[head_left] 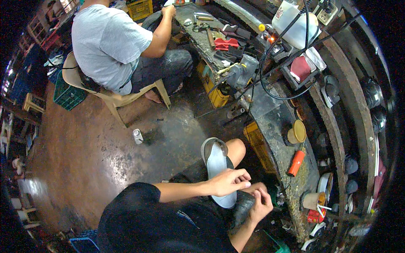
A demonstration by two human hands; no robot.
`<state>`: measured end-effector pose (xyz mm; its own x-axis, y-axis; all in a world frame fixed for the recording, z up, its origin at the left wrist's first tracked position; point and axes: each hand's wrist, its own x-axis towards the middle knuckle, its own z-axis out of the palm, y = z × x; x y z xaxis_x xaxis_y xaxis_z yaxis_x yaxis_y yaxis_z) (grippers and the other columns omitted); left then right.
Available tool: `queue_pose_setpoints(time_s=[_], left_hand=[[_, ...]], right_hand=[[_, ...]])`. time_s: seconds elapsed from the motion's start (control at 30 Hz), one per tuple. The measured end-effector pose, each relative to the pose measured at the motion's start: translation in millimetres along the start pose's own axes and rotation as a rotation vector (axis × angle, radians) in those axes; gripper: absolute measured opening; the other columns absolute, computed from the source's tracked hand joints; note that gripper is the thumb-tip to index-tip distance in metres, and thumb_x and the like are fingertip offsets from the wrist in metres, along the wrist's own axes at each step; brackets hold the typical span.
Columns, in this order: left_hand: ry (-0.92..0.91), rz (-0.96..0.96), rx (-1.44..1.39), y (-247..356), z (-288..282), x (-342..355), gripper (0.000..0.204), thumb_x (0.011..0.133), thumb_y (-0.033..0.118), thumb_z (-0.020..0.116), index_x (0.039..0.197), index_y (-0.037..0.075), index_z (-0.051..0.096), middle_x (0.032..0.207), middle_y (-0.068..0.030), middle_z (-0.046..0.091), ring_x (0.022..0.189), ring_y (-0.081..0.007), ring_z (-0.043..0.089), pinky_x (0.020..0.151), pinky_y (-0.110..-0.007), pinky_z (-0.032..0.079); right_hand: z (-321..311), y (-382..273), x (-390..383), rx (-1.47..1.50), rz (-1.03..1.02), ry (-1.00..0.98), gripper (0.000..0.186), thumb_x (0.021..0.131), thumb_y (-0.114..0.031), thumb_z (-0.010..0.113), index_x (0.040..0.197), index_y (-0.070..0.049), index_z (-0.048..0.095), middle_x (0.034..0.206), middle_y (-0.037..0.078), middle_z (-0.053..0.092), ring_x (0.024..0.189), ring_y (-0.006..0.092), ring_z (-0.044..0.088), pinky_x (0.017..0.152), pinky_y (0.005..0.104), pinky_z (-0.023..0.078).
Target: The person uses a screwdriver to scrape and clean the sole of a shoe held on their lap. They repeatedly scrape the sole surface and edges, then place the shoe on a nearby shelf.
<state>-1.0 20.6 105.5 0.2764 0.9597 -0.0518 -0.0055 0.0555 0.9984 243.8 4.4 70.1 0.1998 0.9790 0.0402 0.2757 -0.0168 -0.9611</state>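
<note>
On my lap lies a sandal [216,162] with a pale grey footbed and a clear-looking band across its far end. My left hand [230,182] is over the sandal's near half, fingers curled and thumb drawn in toward them. Close by on the right, my right hand [261,205] is raised over my leg with its fingertips pinched together. The two hands face each other, a small gap apart. Whatever they pinch, if anything, is too small to make out.
To my right runs a worn workbench [270,114] bearing an orange cylinder [296,163], a yellow-rimmed tub [298,133] and a brown cup [313,201]. A co-worker sits ahead on a plastic chair [114,99]. A small white container [137,136] stands on the floor.
</note>
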Motion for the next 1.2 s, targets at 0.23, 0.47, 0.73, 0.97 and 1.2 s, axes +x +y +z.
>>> queue_pose_setpoints(time_s=[0.23,0.47,0.73,0.97,1.2], left_hand=[[0.611,0.631,0.319,35,-120,-16,0.035,0.106,0.036,0.070,0.115,0.003,0.079,0.105,-0.0134,0.081,0.096,-0.0306,0.076,0.090,-0.044,0.059],[-0.135,0.317,0.240,-46,-205,2,0.156,0.062,0.042,0.110,0.179,0.011,0.011,0.183,-0.0160,0.025,0.167,-0.0350,0.031,0.136,-0.056,0.027],[-0.268,0.308,0.355,-86,-191,11,0.132,0.055,0.026,0.110,0.168,0.008,0.045,0.156,-0.0173,0.055,0.149,-0.0368,0.052,0.128,-0.047,0.041],[-0.131,0.333,0.389,-108,-182,-12,0.115,0.057,0.025,0.110,0.158,0.009,0.057,0.160,-0.0156,0.057,0.151,-0.0329,0.052,0.130,-0.046,0.041],[-0.058,0.052,0.186,-117,-179,-30,0.107,0.059,0.021,0.110,0.153,0.007,0.061,0.150,-0.0106,0.068,0.142,-0.0262,0.061,0.126,-0.043,0.046]], right_hand=[[-82,72,-8,-0.063,0.100,0.456,0.018,0.093,-0.003,0.089,0.104,0.000,0.075,0.106,0.007,0.075,0.073,0.0115,0.062,0.059,0.0263,0.050],[-132,207,-43,0.504,0.690,0.666,0.043,0.099,0.006,0.076,0.142,0.008,0.065,0.123,0.019,0.074,0.108,0.0311,0.075,0.096,0.0426,0.069],[-117,222,-43,0.532,0.624,0.648,0.033,0.108,-0.029,0.079,0.114,0.002,0.069,0.102,0.009,0.071,0.090,0.0223,0.070,0.094,0.0396,0.063],[-120,217,-40,0.551,0.713,0.623,0.039,0.105,-0.040,0.082,0.110,-0.004,0.069,0.093,0.004,0.070,0.086,0.0167,0.069,0.083,0.0365,0.063],[-135,268,-63,0.512,0.658,0.561,0.027,0.101,-0.030,0.085,0.106,-0.006,0.072,0.092,0.002,0.070,0.078,0.0138,0.065,0.066,0.0332,0.055]])
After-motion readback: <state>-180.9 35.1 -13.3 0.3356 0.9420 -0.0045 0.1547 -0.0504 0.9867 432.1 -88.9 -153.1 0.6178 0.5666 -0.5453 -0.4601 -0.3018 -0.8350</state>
